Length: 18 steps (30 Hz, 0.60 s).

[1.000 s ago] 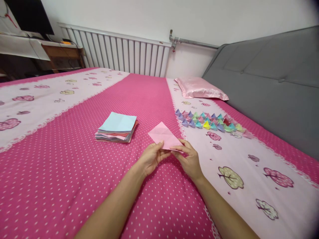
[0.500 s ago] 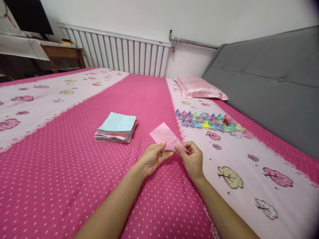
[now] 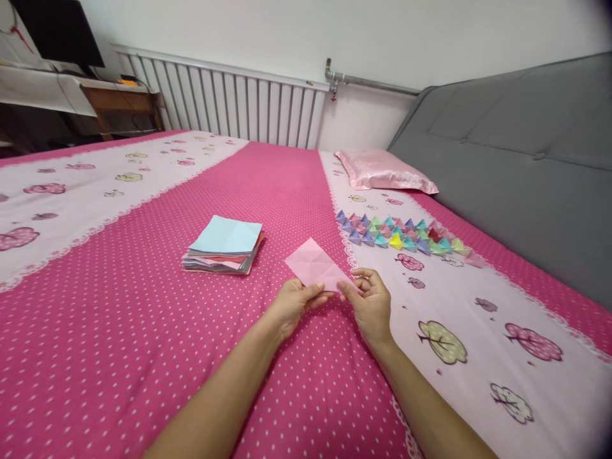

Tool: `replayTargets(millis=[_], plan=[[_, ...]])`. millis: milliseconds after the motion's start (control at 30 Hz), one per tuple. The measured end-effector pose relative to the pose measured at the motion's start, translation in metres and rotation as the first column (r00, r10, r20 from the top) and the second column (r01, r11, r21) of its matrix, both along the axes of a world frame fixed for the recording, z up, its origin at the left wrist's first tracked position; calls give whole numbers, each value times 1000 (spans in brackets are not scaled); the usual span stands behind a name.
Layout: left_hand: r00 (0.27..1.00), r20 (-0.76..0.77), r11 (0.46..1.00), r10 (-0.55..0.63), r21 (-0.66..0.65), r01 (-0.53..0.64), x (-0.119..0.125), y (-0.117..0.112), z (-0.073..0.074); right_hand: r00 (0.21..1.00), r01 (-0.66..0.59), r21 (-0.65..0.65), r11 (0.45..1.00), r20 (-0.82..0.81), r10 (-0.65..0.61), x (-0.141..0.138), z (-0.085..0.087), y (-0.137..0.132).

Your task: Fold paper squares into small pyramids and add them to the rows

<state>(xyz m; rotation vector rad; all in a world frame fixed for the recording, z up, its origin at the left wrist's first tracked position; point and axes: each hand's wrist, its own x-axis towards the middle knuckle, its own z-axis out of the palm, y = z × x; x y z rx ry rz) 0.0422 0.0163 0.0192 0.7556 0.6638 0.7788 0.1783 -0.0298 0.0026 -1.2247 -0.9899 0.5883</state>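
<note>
A pink sheet of origami paper (image 3: 313,261) with crease lines is held between both hands, its near edge folded. My left hand (image 3: 299,303) pinches that near edge, thumb on top and fingers beneath. At the paper's right corner, my right hand (image 3: 370,303) grips with thumb and fingers. Left of the hands lies a stack of coloured square paper (image 3: 224,242), a light blue sheet on top. To the right, several small folded paper shapes (image 3: 396,240) in many colours stand in rows on the bedspread.
The pink dotted bedspread (image 3: 143,319) covers the bed. A pink pillow (image 3: 382,169) lies at the far right, against a grey padded headboard (image 3: 516,134). Behind the bed are a white radiator (image 3: 229,95) and a desk (image 3: 119,102) with a monitor (image 3: 57,32).
My left thumb has slid slightly right along the folded near edge. The paper's far corner has shifted a little left; my right hand keeps its grip.
</note>
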Motion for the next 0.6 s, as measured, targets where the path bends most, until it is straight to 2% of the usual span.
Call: replayTargets(millis=[267,467,600], plan=[[1000,-7,1000,-18,17,18,1,1,0,998,12,-1,1000,-58,-12,2,-1,1],[996,-89,998,-31,48,35,0,0,0,998,49,5,999,-50,-48,4,-1,3],[991,-129,998,46,41,-41,-1,2,-2,997,64,-2,998,-38,-64,4,-1,3]])
